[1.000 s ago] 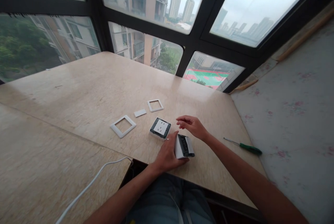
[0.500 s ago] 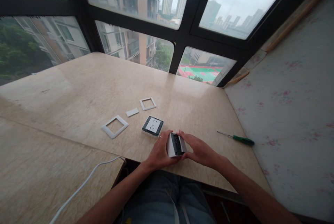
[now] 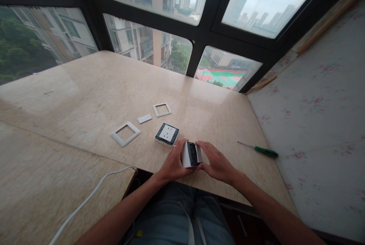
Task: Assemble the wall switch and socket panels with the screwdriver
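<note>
Between my two hands, at the near edge of the counter, is a white box-shaped wall switch point(image 3: 192, 154) with a black inner frame, tilted so its open front shows. My left hand point(image 3: 174, 164) grips its left side, thumb at the far edge. On its other side my right hand point(image 3: 218, 162) pinches a pale rocker plate point(image 3: 199, 154) that stands at an angle to the black frame. Fingers cover part of both pieces. Just beyond my left hand lies a white wall socket point(image 3: 167, 133) with a dark surround, face up.
Two white cover frames, a larger one point(image 3: 116, 139) and a smaller one point(image 3: 155, 110), lie left of the socket with a white rectangular plate point(image 3: 145, 118). A green-handled screwdriver point(image 3: 265, 151) rests near the papered wall. At left runs a white cable point(image 3: 92, 194).
The view has tipped slightly, so the counter sits a little higher in the picture. Both hands keep their hold, and the rocker plate stays at nearly the same angle.
</note>
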{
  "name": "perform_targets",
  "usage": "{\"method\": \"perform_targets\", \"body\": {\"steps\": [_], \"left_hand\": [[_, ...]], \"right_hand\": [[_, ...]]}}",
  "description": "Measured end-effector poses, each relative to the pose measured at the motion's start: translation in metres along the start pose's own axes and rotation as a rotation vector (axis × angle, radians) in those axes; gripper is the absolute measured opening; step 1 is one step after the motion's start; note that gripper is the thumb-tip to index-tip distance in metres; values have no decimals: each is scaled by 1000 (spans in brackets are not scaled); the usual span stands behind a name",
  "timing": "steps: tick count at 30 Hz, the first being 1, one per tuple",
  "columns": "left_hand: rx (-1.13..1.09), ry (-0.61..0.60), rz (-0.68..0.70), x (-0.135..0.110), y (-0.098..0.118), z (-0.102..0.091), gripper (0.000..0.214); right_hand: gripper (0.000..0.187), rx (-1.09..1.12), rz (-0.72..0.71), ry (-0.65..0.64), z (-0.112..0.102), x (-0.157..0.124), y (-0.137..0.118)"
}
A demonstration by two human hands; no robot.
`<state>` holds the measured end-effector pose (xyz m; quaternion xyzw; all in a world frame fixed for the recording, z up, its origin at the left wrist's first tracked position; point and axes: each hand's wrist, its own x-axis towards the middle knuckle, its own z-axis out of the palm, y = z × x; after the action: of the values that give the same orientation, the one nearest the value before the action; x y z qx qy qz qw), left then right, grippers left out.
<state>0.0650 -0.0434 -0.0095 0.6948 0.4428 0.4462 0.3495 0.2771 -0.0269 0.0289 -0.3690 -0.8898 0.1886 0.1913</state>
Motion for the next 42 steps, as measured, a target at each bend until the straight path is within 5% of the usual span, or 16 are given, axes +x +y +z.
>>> {"method": "perform_targets", "body": {"steps": [21,42], "left_hand": [[59,17,38,-4,-1,2,87],[65,40,58,-9,-5,6,90]], "right_hand": [[63,101,-6,-20,-4,5,-10],[67,55,3,-19,-2,5,-10]]}}
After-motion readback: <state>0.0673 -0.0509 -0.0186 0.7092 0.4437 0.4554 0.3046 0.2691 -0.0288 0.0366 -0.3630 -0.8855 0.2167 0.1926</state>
